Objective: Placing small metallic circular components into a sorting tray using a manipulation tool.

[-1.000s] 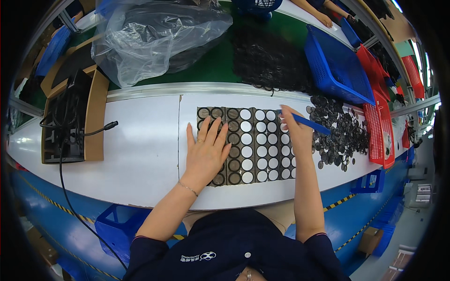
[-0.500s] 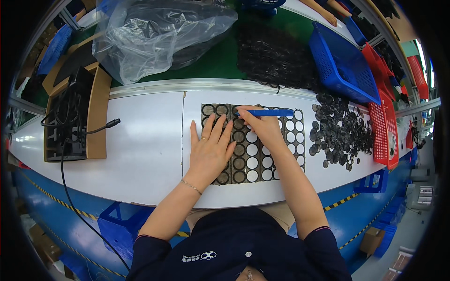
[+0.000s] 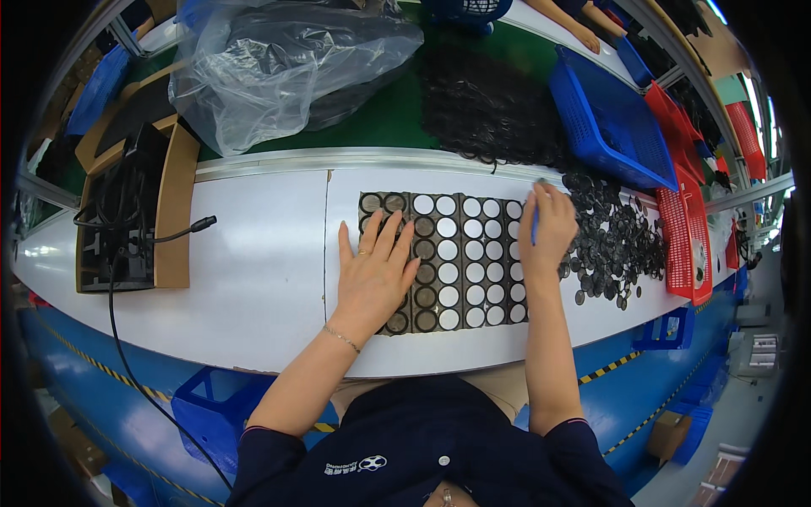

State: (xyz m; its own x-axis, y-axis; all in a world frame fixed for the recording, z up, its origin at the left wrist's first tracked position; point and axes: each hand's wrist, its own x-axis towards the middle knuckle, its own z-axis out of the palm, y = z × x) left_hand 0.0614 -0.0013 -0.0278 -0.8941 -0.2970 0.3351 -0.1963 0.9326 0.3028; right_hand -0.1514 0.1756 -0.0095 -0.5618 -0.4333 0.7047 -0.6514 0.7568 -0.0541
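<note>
Just gained white disc [image 3: 422, 203], far end, so prob. onto new col. Swung R hand [image 3: 553, 226] right, clamped on blue pen [image 3: 535, 226]. Keeping L hand [image 3: 372, 266] spread on ring sheet [image 3: 461, 262].

A brown sheet [image 3: 461, 262] lies flat, many black-rimmed circles [image 3: 448, 273] white; dark discs [image 3: 610, 245] lie heaped at its three o'clock, a blue pen [image 3: 535, 228] at two.

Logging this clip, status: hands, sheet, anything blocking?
Left hand flat on ring sheet, blocking part of its left side. Right hand grips blue pen-like tool by dark disc pile. Circles white at right, mostly brown at left.
</note>
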